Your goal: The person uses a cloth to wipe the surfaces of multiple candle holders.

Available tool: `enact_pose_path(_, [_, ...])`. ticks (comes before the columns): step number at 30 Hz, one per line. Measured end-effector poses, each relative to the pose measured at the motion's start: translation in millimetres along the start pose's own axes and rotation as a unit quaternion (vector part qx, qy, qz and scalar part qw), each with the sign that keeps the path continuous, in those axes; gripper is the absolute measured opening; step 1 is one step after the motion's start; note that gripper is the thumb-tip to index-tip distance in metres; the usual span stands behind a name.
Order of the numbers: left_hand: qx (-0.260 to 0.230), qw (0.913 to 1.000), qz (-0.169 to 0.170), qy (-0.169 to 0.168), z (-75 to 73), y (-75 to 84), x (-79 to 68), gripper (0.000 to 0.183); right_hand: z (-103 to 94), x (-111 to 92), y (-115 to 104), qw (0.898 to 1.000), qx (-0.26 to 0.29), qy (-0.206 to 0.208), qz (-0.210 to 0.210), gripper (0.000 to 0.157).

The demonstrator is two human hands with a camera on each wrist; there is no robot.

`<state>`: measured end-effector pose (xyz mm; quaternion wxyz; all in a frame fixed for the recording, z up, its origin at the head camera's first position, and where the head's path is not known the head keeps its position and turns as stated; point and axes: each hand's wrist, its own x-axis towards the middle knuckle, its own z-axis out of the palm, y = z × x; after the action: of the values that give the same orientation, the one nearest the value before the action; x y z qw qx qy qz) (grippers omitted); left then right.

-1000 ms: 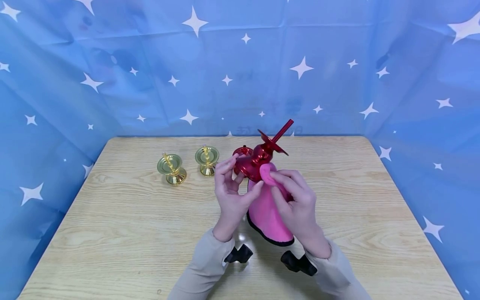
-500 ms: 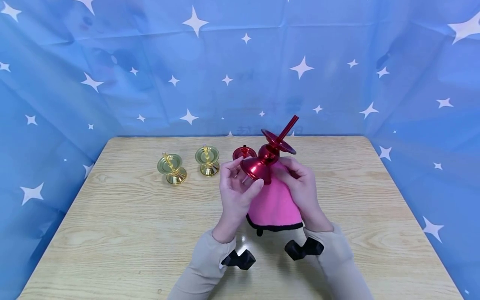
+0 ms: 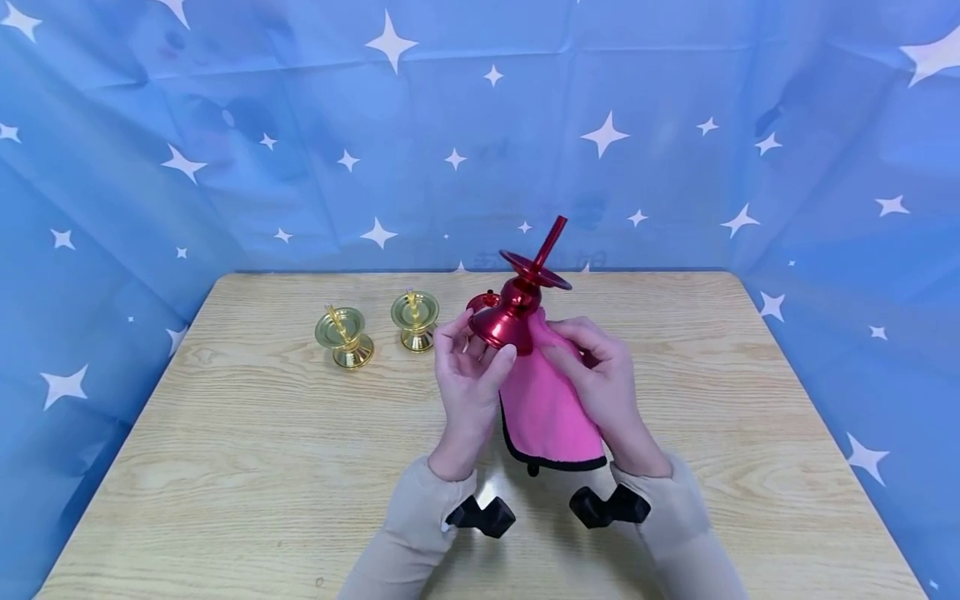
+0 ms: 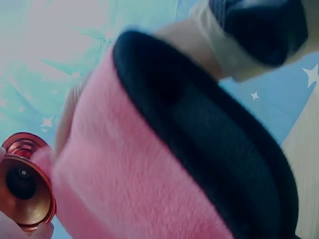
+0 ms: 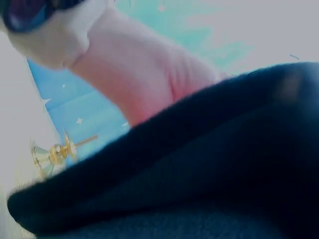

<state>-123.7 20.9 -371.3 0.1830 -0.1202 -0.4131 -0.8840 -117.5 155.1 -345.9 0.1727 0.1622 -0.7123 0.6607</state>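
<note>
Cloth (image 3: pixel 551 408), pinched by the right hand (image 3: pixel 600 371), meets the tilted red candle holder (image 3: pixel 520 295); the left hand (image 3: pixel 468 379) grips its base (image 3: pixel 502 327) above the worktop (image 3: pixel 750 417) — best kept steady, wiping lightly round.

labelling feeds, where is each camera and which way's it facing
Head: on the head, facing forward and down at the held red holder and pink cloth; left grip, right grip and sleeves show.
Left wrist: on that wrist, facing the cloth; left fingertips and right arm show.
Right wrist: on that wrist, facing the cloth's dark side; left arm shows.
Head and left wrist share the holder.
</note>
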Motion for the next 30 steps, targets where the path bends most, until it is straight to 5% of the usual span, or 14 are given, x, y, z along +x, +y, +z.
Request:
enact_pose_path(4, [-0.028, 0.9991, -0.016, 0.028, 1.2, -1.0, 2.7, 0.063, 0.9, -10.6, -9.2, 1.000, 0.019, 0.006, 0.012, 0.020])
enact_pose_path(12, [-0.040, 0.9966, -0.063, 0.034, 5.4, -5.8, -0.5, 0.065, 17.9, -26.4, -7.8, 0.976, 0.119, 0.134, 0.120, 0.021])
enact_pose_path(21, [0.030, 0.9937, -0.108, 0.003, 5.7, -6.9, -3.8, 0.055, 23.8, -36.3, 6.1, 0.973, 0.145, 0.166, 0.065, 0.019])
enact_pose_path(30, [0.064, 0.9940, -0.083, -0.032, 7.3, -12.3, -3.3, 0.051, 20.3, -40.9, 13.1, 0.973, 0.153, 0.170, 0.005, 0.021])
